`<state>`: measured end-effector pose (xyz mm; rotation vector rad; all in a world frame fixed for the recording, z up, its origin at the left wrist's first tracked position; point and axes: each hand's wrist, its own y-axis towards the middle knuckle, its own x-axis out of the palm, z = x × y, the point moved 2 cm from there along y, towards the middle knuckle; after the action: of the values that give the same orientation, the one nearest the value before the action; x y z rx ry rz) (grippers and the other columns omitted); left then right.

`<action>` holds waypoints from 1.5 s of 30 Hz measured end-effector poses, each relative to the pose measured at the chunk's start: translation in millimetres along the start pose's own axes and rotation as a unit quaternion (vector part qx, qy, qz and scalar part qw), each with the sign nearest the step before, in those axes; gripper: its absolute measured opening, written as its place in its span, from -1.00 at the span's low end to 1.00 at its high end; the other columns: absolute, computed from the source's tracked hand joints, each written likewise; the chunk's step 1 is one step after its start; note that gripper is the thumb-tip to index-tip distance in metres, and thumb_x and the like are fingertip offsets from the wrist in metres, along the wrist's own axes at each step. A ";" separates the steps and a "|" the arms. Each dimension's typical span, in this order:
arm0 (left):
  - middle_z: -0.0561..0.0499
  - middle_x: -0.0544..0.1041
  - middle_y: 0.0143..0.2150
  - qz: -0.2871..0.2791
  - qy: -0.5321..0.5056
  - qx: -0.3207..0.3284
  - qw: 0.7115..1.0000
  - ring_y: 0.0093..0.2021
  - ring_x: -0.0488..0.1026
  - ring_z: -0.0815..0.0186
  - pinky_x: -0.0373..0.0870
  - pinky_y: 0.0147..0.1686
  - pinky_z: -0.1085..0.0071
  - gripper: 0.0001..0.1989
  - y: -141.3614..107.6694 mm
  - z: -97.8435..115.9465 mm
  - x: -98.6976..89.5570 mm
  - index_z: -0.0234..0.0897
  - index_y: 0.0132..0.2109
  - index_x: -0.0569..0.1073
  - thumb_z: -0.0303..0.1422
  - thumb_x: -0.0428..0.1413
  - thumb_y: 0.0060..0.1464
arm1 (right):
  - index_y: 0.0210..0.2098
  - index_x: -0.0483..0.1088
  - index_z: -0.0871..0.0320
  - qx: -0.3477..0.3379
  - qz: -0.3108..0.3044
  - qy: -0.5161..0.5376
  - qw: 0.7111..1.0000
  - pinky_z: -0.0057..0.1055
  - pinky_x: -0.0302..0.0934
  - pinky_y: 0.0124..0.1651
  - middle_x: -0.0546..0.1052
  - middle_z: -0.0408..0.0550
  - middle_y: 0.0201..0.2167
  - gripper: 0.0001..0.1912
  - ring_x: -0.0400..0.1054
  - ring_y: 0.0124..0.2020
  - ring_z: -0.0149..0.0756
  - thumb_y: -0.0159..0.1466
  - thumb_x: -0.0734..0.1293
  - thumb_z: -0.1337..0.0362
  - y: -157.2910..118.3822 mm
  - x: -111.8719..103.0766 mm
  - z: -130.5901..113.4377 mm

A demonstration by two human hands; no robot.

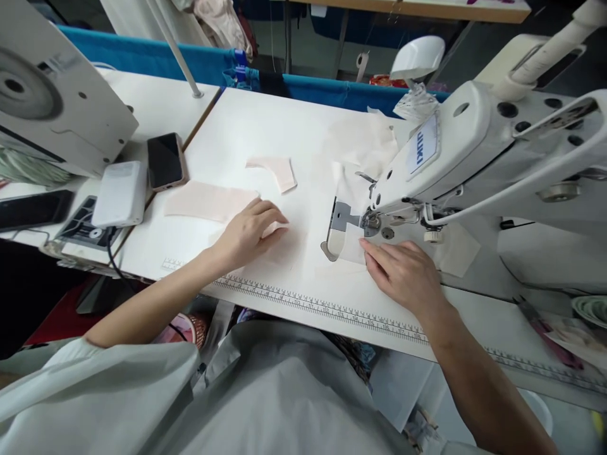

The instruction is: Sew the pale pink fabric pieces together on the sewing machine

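At the sewing machine, my right hand (403, 272) has its fingertips on the edge of a thin white fabric piece (351, 245), just in front of the presser foot (372, 222). Fingers and thumb are drawn close together on that edge. Left of the machine, my left hand (253, 230) hovers low over or rests on the table, its fingers bent and the thumb apart from them. A pale sliver shows by its fingertips, but I cannot tell whether they touch it. Beside that hand lies a long pale pink fabric piece (203, 201); a curved pink piece (277, 170) is beyond it.
The white sewing machine (455, 133) fills the right side, with sheer fabric (360, 142) behind its needle. A printed ruler (308, 304) runs along the front edge. At left are a phone (165, 161), a white box-like device (121, 193) and another machine (61, 95). Scissors (550, 335) lie far right.
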<state>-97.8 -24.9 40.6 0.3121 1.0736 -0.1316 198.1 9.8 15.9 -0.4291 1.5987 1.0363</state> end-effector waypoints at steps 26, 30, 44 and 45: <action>0.17 0.28 -0.61 -0.274 -0.280 -0.044 0.919 -0.62 0.12 0.48 0.05 -0.62 0.52 -0.76 81.6 59.3 38.1 -0.29 -0.26 0.43 -0.19 0.07 0.16 | -0.05 0.45 0.20 0.235 -0.167 0.617 0.732 -0.52 0.20 -0.46 0.36 -0.20 -0.45 -0.69 0.26 -0.53 -0.53 0.38 0.19 0.18 -2.8 -22.0 -22.7; 0.07 0.46 -0.48 -0.200 -0.169 -0.018 0.965 -0.51 0.32 0.43 0.21 -0.50 0.49 -0.82 94.5 66.4 49.0 -0.29 -0.31 0.45 -0.29 0.02 0.15 | -0.14 0.48 0.20 0.269 -0.145 0.580 0.755 -0.53 0.20 -0.48 0.37 -0.20 -0.49 -0.72 0.30 -0.53 -0.51 0.35 0.20 0.19 -3.4 -23.1 -12.5; 0.00 0.54 -0.35 -0.142 0.018 0.003 0.990 -0.41 0.42 0.33 0.21 -0.43 0.42 -0.90 95.9 68.2 70.2 -0.30 -0.29 0.43 -0.42 0.02 0.11 | -0.26 0.51 0.19 0.310 -0.139 0.490 0.803 -0.47 0.20 -0.42 0.47 -0.18 -0.57 -0.72 0.28 -0.58 -0.48 0.33 0.24 0.15 -0.9 -7.4 -4.9; 0.00 0.54 -0.36 -0.142 0.015 0.004 0.990 -0.41 0.42 0.33 0.21 -0.43 0.42 -0.90 96.1 67.7 70.7 -0.30 -0.29 0.43 -0.42 0.02 0.11 | -0.26 0.51 0.19 0.309 -0.140 0.488 0.804 -0.47 0.20 -0.41 0.50 -0.16 -0.53 -0.72 0.28 -0.57 -0.48 0.33 0.24 0.15 -0.6 -7.4 -5.0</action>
<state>17.3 48.2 26.1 0.1672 1.1446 -0.3869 197.8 3.7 22.5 -0.7738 2.5468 -0.0630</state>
